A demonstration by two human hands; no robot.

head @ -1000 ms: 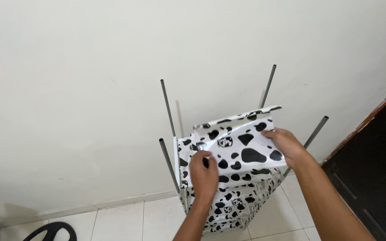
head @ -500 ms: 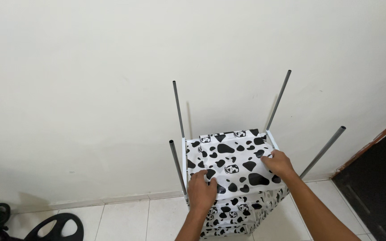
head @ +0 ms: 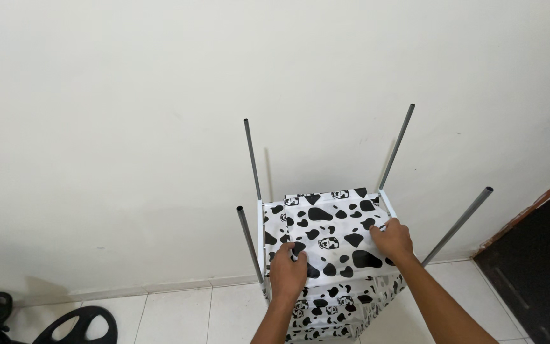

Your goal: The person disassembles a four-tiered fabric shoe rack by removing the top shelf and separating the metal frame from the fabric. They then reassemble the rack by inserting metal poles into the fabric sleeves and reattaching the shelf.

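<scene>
My left grip [head: 288, 272] pinches the near-left edge of the cow-print sheet [head: 332, 232]; right grip [head: 391, 239] is closed on its near-right edge by the white rail [head: 387, 202]. Sheet lies flat on top of the rack, btwn four grey poles [head: 251, 159]. Looks thin, light, soft & a bit slick, so edges/corners seem the best hold. Under it, cow-print sides form an open bin; can't tell what's inside. Rack stands on tile floor [head: 224, 312], against the wall, w/ black weight plate [head: 74, 326] well apart at left.
</scene>
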